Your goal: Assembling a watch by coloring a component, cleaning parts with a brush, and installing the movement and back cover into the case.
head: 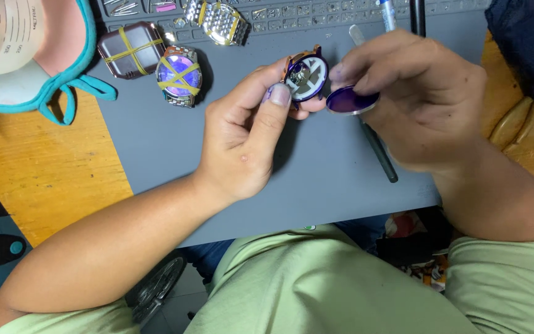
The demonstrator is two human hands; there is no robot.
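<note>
My left hand point(248, 139) pinches a round watch case point(306, 75) with its back open, so the movement inside shows. Right beside it, my right hand point(421, 99) holds a round purple-tinted case back or lens point(348, 101) between fingertips, close to the case but apart from it. Both hands hover over a grey work mat point(316, 179).
Two watches bound with yellow rubber bands lie on the mat, one square point(131, 49) and one round with a purple face point(179, 77). A metal watch bracelet point(217, 21) lies at the top. A black pen-like tool point(378, 151) lies under my right hand. A measuring cup point(4, 37) sits on teal cloth at the top left.
</note>
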